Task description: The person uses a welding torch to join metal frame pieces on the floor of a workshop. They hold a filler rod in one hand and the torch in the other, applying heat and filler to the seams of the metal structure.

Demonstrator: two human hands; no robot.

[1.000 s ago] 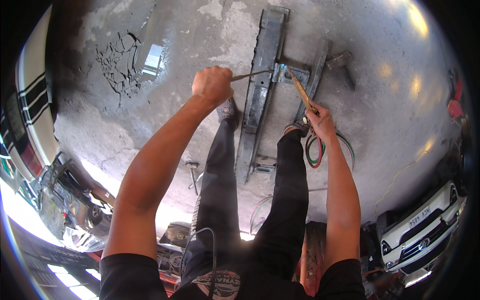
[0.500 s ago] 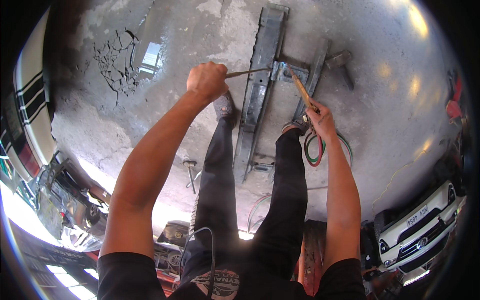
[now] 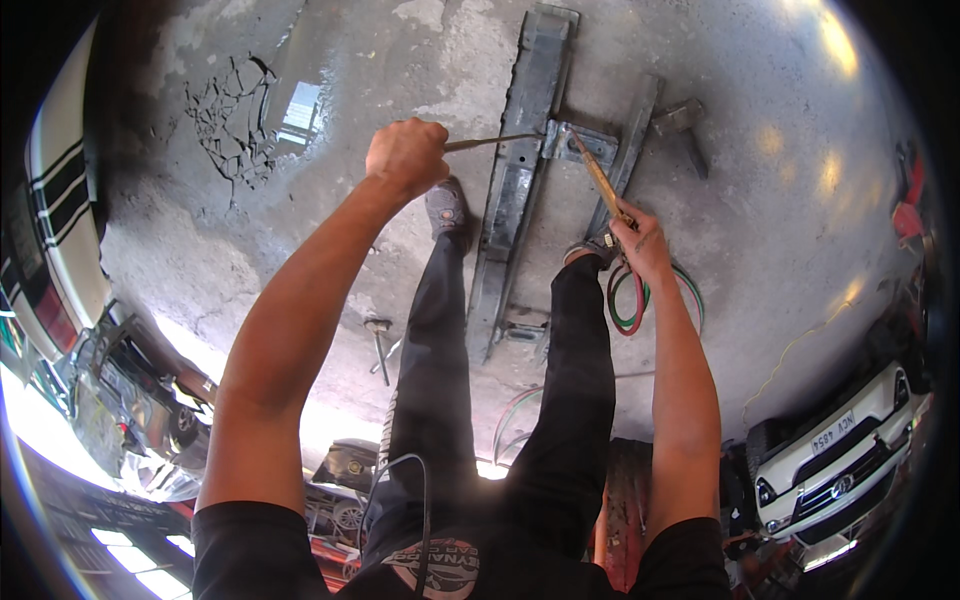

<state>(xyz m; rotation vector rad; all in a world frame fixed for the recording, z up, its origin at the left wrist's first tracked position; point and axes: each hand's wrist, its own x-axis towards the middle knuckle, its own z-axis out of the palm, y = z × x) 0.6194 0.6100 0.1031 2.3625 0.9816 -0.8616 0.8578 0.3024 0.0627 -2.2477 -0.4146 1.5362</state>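
Observation:
My left hand [image 3: 408, 158] is closed around one end of a thin metal rod [image 3: 490, 142]. The rod's far end reaches across a long grey steel beam [image 3: 518, 185] to the edge of a short bracket [image 3: 603, 147]. In my right hand [image 3: 643, 243] is a brass gas torch [image 3: 597, 178], its tip at the bracket near the rod's end. This bracket joins the beam to a narrower steel rail [image 3: 632, 140]. Red and green hoses [image 3: 628, 322] hang in loops below my right hand. Whether a flame burns at the tip is hard to make out.
A hammer [image 3: 682, 118] lies right of the rail; a smaller hammer [image 3: 379, 345] lies left of my legs. Cracked dark residue [image 3: 235, 125] and a wet patch [image 3: 303, 115] mark the concrete at far left. A white vehicle [image 3: 835, 455] stands at right, a striped one [image 3: 70, 190] at left.
My left hand has shifted slightly left and farther out, the rod moving along with it. The torch tip stays close to the same spot on the bracket.

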